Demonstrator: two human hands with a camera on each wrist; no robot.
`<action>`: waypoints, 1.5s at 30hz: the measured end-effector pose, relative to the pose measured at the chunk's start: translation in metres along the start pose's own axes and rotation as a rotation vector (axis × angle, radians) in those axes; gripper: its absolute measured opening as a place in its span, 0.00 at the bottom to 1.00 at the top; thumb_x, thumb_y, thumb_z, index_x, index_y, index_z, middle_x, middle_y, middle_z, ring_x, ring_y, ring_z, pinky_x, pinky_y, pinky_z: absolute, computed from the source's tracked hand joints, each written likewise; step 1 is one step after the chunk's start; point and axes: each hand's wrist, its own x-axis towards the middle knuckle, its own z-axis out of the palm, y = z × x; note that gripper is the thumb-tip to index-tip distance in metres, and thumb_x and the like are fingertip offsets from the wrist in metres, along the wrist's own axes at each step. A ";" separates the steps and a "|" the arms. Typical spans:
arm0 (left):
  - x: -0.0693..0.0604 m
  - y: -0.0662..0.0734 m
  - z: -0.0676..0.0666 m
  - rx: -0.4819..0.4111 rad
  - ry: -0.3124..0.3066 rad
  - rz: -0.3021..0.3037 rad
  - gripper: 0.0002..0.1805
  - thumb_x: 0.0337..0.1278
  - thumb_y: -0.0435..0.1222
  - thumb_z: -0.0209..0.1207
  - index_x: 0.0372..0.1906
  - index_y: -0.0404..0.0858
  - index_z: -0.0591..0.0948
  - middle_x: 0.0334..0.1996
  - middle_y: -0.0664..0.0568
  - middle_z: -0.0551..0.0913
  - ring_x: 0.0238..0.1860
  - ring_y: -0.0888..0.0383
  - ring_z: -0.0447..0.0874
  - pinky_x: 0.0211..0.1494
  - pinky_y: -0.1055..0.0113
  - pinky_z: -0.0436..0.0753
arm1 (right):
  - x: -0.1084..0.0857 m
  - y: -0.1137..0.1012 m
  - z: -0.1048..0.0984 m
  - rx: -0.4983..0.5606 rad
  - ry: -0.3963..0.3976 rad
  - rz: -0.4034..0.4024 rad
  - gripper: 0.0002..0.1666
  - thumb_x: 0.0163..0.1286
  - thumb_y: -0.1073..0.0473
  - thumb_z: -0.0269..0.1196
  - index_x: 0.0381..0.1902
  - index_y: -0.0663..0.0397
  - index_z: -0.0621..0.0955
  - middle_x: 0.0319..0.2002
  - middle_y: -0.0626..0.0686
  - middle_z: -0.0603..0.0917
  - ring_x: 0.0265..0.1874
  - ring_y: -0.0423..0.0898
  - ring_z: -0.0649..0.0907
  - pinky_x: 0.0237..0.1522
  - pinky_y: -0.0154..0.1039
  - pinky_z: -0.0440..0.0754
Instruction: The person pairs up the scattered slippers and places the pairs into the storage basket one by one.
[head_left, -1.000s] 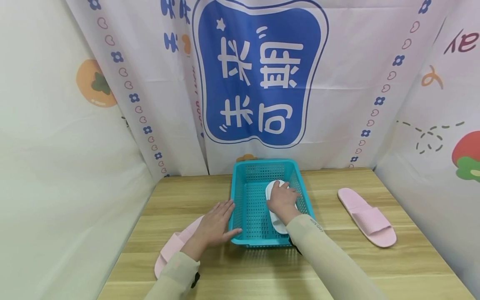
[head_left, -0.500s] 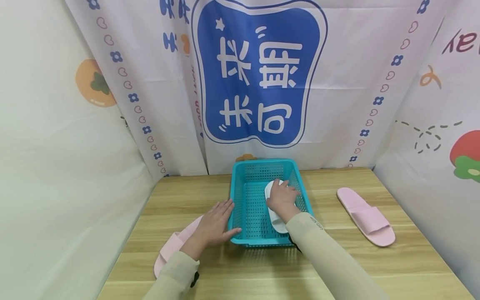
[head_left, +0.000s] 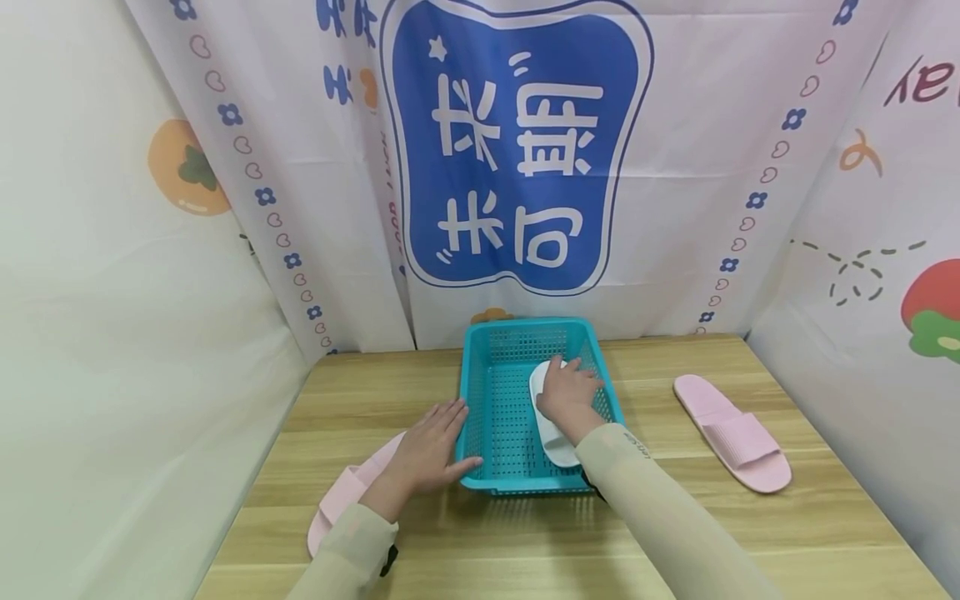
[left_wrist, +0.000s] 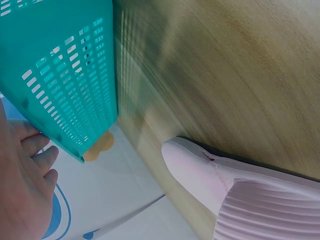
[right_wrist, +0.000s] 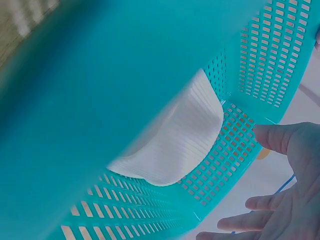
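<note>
A white slipper [head_left: 557, 442] lies lengthwise along the right side of a teal plastic basket [head_left: 498, 485]; in the right wrist view the slipper's ribbed strap [right_wrist: 192, 135] shows past the basket's blurred near wall. My right hand [head_left: 572, 393] is above the slipper in the head view and covers its middle. Its fingers are spread in the right wrist view, with a gap between them and the strap. My left hand [head_left: 431, 446] rests on the basket's left rim, fingers straight. In the left wrist view its fingertips touch that rim [left_wrist: 60, 140].
One pink slipper [head_left: 343, 496] lies on the wooden table [head_left: 525, 550] left of the basket, partly hidden by my left forearm. Another pink slipper [head_left: 735, 437] lies to the right. A printed cloth [head_left: 675, 250] hangs behind the basket.
My right hand has shifted slightly right over the white slipper, its fingers a little more spread. My left hand, the basket and the pink slippers stay in place.
</note>
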 end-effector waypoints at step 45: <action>0.000 0.000 -0.001 0.000 -0.007 0.006 0.49 0.62 0.68 0.41 0.73 0.32 0.59 0.74 0.42 0.57 0.74 0.48 0.52 0.74 0.54 0.53 | -0.008 0.044 -0.030 -0.043 0.120 -0.060 0.50 0.66 0.41 0.61 0.73 0.67 0.57 0.66 0.76 0.62 0.58 0.75 0.69 0.56 0.74 0.64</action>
